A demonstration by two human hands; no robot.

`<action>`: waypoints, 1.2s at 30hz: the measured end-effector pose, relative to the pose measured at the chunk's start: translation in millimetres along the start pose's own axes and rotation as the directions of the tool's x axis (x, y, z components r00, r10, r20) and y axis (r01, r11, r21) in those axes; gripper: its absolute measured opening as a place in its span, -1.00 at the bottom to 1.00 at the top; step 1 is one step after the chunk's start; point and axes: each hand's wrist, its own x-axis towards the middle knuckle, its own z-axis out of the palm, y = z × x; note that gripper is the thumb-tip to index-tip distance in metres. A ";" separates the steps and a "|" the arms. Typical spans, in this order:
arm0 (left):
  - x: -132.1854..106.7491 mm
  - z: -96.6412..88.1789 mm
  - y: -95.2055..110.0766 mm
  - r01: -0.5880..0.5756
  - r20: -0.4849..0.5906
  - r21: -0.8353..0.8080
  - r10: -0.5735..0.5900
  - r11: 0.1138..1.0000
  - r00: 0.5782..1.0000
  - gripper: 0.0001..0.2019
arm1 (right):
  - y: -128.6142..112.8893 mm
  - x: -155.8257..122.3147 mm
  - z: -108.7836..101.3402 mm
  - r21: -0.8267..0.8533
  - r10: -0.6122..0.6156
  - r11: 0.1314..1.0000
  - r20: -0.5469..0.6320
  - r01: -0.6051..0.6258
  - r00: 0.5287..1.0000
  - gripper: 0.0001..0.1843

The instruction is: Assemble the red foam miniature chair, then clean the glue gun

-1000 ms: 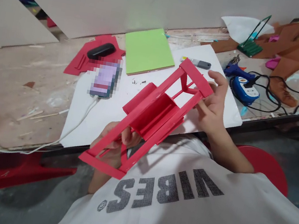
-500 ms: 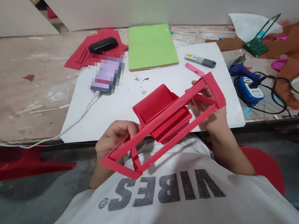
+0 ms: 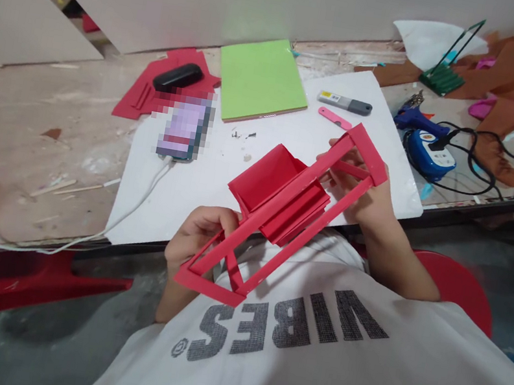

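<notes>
Between my hands, over my lap and the table's near edge, is a red paper frame [image 3: 294, 251] with long strips, short end pieces and a folded box-like part [image 3: 266, 181] in its middle. My left hand [image 3: 203, 233] is closed around its lower-left end, thumb on top. At the upper-right end, my right hand [image 3: 360, 193] grips the frame from behind; some of its fingers are hidden by the strips. The frame is tilted, its right end farther from me. Beneath it lies a white sheet [image 3: 136, 205] on the table.
Past the frame lie a green pad [image 3: 263, 82], a grey cutter [image 3: 345, 103] and a pink cutter [image 3: 334, 119]. On the left are a phone [image 3: 183, 128] with a white cable and a black case [image 3: 177, 77] on red sheets. A blue glue gun [image 3: 419, 121] and corded blue device [image 3: 428, 157] sit right.
Almost nothing differs. The view has shifted very slightly, while both hands keep the same hold on the red frame.
</notes>
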 end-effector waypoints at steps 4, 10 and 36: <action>-0.7 -0.3 -0.2 0.003 -0.018 0.015 -0.003 1.000 1.000 -0.82 | 1.9 0.6 -1.1 -0.009 0.009 1.000 0.001 -0.009 1.000 -0.49; 1.4 0.5 0.1 -0.003 0.019 0.006 0.003 1.000 1.000 -0.78 | -5.8 0.2 -0.2 0.025 0.046 0.999 -0.002 -0.046 0.999 -0.47; -1.0 -3.3 -4.5 -0.005 0.005 -0.014 0.005 1.000 1.000 -0.81 | -7.8 -0.5 -2.2 0.044 0.055 0.998 -0.024 -0.054 0.998 -0.37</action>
